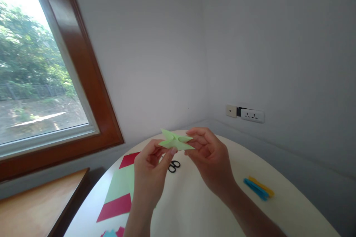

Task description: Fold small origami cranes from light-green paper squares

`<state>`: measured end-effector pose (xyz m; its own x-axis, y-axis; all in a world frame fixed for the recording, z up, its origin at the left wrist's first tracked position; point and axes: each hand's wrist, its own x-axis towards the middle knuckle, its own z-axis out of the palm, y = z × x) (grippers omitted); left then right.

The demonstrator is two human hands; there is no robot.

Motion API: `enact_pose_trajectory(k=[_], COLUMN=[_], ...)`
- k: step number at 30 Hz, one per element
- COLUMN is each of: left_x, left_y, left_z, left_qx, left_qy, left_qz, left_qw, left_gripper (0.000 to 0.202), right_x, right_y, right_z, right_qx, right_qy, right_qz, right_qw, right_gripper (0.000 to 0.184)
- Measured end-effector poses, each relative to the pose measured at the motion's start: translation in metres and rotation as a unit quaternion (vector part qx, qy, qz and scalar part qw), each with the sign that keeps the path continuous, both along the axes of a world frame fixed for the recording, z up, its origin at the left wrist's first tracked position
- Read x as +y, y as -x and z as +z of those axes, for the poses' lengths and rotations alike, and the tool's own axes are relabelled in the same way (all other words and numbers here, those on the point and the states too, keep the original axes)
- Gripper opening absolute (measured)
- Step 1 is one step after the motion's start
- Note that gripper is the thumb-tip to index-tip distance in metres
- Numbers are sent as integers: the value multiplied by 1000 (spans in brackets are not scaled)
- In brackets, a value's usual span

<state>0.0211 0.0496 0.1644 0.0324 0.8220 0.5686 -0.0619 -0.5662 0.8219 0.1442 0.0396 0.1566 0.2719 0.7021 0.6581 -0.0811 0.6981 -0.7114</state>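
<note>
A light green paper (175,143), folded into a pinwheel-like shape with pointed tips, is held up above the table. My left hand (151,168) pinches it at the left and lower edge, the thumb lying along the near side. At the right tips, my right hand (211,159) has its thumb and curled fingers around the paper's edge; the exact contact is hard to see. Beneath and beyond the left hand lie scissors (174,166) with black handles, their blades partly hidden by that hand.
On the round white table (189,207), green sheets (119,181) and red sheets (118,207) lie at the left. Blue and red paper pieces (111,233) are at the near edge. A blue strip-like item (256,189) and a yellow one (261,186) lie right. Walls and a window (41,74) surround the table.
</note>
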Motion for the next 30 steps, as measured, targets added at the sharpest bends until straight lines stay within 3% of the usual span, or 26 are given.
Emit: enact_pose_trajectory(k=[6,11,15,23,26,30], left_x=[0,-2,-3,-7,-8,-5], left_y=[-2,-3,-2,-4,-5,-6], left_z=[3,3,1,0,1,1], left_qx=[-21,-25,2,3,-21,-81], left_qy=[-16,-31,-34,-33,-19,32], left_qz=[19,28,50,57,45,-26], left_qw=[999,999,998,998,999,996], left_gripper=[4,5,6,9,14,24], right_x=[-3,-5,-6,-6,-7,-9], right_y=[1,0,1,3,4,4], right_z=[-5,-2,-3,-3,-2,0], right_qx=[-20,-29,-14,-5,2,3], right_qy=[-23,-3,-28,-5,-10,-17], right_qz=[4,-1,11,-49,-60,-64], right_qw=[1000,1000,999,999,998,998], right_gripper=[16,33,41,23,20,18])
